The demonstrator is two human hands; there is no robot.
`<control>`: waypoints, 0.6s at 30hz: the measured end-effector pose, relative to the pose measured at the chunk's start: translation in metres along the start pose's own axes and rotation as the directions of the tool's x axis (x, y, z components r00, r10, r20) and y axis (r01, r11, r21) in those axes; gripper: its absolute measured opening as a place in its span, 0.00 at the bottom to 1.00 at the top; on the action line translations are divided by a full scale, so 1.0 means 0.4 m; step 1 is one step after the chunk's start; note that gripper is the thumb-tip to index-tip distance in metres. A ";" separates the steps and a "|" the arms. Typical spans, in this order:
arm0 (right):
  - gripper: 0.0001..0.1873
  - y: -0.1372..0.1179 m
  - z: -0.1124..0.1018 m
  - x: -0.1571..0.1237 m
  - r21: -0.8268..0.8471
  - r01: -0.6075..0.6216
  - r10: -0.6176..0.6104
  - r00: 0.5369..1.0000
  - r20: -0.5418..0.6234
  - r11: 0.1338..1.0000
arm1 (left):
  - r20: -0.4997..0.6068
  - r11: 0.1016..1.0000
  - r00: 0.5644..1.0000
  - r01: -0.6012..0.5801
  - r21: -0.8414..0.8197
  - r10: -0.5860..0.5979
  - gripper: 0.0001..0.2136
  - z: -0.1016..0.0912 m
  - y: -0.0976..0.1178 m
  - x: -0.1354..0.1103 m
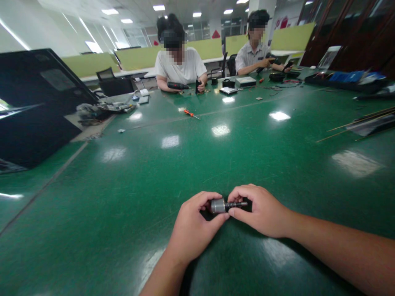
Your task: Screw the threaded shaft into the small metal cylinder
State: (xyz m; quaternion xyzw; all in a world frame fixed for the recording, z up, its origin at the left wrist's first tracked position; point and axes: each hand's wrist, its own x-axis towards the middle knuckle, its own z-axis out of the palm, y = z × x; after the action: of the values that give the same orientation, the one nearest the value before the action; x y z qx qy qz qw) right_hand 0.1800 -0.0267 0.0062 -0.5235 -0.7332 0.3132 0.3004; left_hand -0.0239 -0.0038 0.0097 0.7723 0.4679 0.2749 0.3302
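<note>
Low on the green table [197, 156], both my hands meet around a small metal part [222, 205]: a silver cylinder with a dark grooved shaft sticking out to the right. My left hand [193, 228] pinches the silver cylinder between thumb and fingers. My right hand [261, 209] is curled around the dark shaft end. The hands rest on the table surface, fingertips almost touching.
A black open case [33, 107] stands at the left. An orange-handled screwdriver [189, 113] lies mid-table. Two other people [180, 61] [256, 45] sit at the far side among tools and small boxes. Thin rods [358, 121] and blue trays [348, 78] lie at the right.
</note>
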 end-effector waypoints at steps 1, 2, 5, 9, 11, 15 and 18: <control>0.03 0.001 0.000 0.000 -0.002 0.000 0.000 1.000 0.000 1.000 | -0.002 1.000 1.000 -0.002 0.000 0.002 0.12 0.000 0.000 0.000; 0.03 0.001 0.000 0.000 -0.004 -0.001 0.001 1.000 0.000 1.000 | -0.005 1.000 1.000 -0.004 0.000 0.004 0.12 0.000 0.001 0.000; 0.03 0.001 0.000 0.001 -0.005 -0.005 0.005 1.000 0.004 1.000 | -0.008 1.000 1.000 -0.006 -0.003 0.006 0.12 0.000 0.001 0.000; 0.03 -0.001 -0.002 0.000 -0.008 -0.010 0.010 1.000 0.004 1.000 | 0.001 1.000 1.000 -0.005 0.001 0.005 0.12 0.000 0.000 -0.001; 0.03 -0.002 -0.002 0.000 -0.009 -0.008 0.008 1.000 0.006 1.000 | 0.003 1.000 1.000 -0.002 0.006 0.002 0.12 0.001 -0.001 -0.001; 0.03 -0.001 -0.002 0.001 -0.006 -0.013 0.013 1.000 0.006 1.000 | -0.001 1.000 1.000 -0.003 0.012 0.003 0.12 0.002 -0.002 -0.001; 0.03 0.000 -0.001 0.001 -0.003 -0.014 0.014 1.000 0.007 1.000 | -0.002 1.000 1.000 -0.009 0.019 0.009 0.12 0.002 -0.003 -0.001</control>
State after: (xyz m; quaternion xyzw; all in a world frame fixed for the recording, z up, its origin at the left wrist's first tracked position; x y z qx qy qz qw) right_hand 0.1803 -0.0263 0.0066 -0.5279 -0.7311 0.3159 0.2950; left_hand -0.0243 -0.0037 0.0082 0.7773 0.4673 0.2728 0.3209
